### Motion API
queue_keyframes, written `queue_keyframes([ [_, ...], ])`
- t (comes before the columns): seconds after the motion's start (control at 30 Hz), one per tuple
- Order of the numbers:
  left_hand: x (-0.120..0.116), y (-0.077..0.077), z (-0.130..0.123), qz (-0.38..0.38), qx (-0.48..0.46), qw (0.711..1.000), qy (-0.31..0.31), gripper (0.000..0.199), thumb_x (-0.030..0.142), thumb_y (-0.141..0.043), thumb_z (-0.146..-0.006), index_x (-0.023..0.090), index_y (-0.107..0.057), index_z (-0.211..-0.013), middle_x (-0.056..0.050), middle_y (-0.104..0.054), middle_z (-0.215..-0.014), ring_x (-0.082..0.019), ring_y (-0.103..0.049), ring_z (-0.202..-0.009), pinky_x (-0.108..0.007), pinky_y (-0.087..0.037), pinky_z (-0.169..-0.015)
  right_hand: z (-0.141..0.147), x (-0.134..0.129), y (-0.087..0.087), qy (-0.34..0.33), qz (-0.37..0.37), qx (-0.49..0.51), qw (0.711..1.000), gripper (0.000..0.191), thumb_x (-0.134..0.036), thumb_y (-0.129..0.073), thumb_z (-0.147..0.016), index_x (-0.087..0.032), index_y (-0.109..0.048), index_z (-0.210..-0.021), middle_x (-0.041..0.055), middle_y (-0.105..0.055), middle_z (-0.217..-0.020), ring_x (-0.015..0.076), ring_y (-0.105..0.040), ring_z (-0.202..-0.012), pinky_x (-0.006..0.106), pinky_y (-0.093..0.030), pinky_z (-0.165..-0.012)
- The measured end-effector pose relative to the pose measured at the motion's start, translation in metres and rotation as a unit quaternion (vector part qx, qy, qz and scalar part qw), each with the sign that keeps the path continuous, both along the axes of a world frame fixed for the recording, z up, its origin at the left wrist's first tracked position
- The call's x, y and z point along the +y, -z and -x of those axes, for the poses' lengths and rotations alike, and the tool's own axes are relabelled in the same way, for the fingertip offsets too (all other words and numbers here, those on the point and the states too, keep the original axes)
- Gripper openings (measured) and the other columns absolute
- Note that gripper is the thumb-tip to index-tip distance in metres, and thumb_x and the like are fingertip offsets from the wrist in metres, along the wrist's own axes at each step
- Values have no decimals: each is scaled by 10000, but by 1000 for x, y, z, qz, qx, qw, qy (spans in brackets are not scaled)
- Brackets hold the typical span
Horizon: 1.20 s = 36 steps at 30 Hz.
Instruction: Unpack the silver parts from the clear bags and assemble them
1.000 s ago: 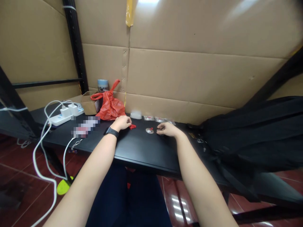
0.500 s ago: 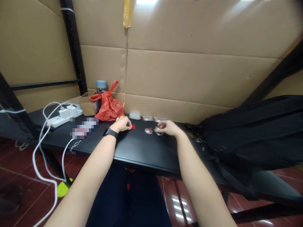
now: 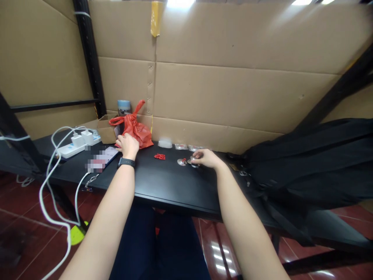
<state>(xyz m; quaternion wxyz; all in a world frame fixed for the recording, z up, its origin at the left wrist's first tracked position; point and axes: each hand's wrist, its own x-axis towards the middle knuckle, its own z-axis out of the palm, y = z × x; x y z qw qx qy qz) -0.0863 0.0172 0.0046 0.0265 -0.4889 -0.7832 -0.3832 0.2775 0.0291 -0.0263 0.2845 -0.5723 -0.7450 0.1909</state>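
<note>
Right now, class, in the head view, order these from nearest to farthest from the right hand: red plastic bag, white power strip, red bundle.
1. Red bundle: left of the right hand.
2. Red plastic bag: farther left, toward back.
3. White power strip: far left.

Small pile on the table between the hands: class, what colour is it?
The small pile is red; the head view shows it best.
</note>
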Motion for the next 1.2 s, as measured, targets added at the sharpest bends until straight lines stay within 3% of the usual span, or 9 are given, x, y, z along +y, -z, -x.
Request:
queue_keyframes([
  [0.1, 2, 1, 10, -23, -74, 994, -73, 270, 192, -434, -942, 106, -517, -1184, -234, -403, -1326, -403, -386, -1248, -667, -387, -937, -1, 0, 0, -3, 6, 3, 1000, 376, -358, -876, -603, -165, -730, -890, 50, -718, -830, 171, -649, -712, 277, -511, -670],
  [0.2, 2, 2, 16, -12, -96, 993, -63, 269, 150, -476, -910, 84, -504, -1170, -234, -403, -1324, -387, -408, -1219, -652, -403, -909, -1, 1, 1, -4, 13, 5, 1000, 389, -359, -881, -598, -161, -729, -897, 50, -713, -816, 170, -646, -704, 279, -514, -671],
  [0.3, 0, 0, 12, -44, -62, 996, -47, 214, 186, -446, -955, 111, -519, -1141, -208, -440, -1323, -358, -429, -1233, -620, -338, -1009, 1, 0, 0, -3, 3, 10, 1000, 375, -364, -877, -592, -167, -732, -876, 49, -710, -832, 171, -648, -719, 283, -520, -684],
  [0.4, -4, -5, -8, -113, 24, 993, 34, 227, 267, -368, -1015, 193, -543, -1140, -134, -538, -1303, -286, -458, -1273, -489, -255, -1110, 9, -5, -5, -10, -23, 32, 999, 371, -371, -849, -614, -176, -729, -906, 49, -711, -880, 171, -647, -749, 279, -521, -683],
  [0.47, -8, -5, -30, -110, 56, 980, 156, 220, 282, -384, -1014, 219, -576, -1100, -92, -644, -1193, -252, -544, -1197, -434, -277, -1078, 19, -9, -10, -18, -41, 54, 998, 385, -379, -819, -654, -183, -718, -970, 53, -716, -920, 161, -639, -726, 277, -518, -656],
  [0.57, -12, 2, -63, -70, 38, 943, 323, 140, 337, -547, -959, 242, -648, -982, -26, -737, -1067, -216, -645, -1058, -383, -342, -1022, 40, -15, -14, -49, -67, 107, 991, 390, -389, -786, -698, -190, -690, -1020, 68, -719, -986, 157, -640, -724, 296, -535, -680],
  [0.67, -13, 13, -85, -71, -1, 906, 417, 101, 325, -627, -917, 264, -707, -909, 13, -770, -1017, -195, -685, -1023, -348, -399, -1005, 61, -17, -11, -101, -85, 174, 976, 407, -395, -780, -706, -194, -660, -1039, 87, -707, -1084, 172, -664, -811, 338, -558, -790],
  [0.9, 4, 36, -89, -59, -131, 893, 426, 150, 320, -714, -849, 251, -745, -979, -20, -785, -1013, -207, -720, -1005, -343, -498, -973, 83, -21, -7, -145, -64, 254, 954, 480, -422, -800, -681, -213, -626, -1076, 98, -667, -1192, 209, -675, -969, 340, -582, -810],
  [1.2, 17, 49, -94, -93, -154, 868, 463, 155, 325, -708, -837, 218, -779, -924, -46, -770, -1033, -236, -693, -1017, -337, -518, -955, 88, -21, -8, -170, -77, 296, 937, 469, -340, -847, -628, -203, -639, -1025, 88, -707, -1081, 221, -699, -974, 321, -573, -766],
])
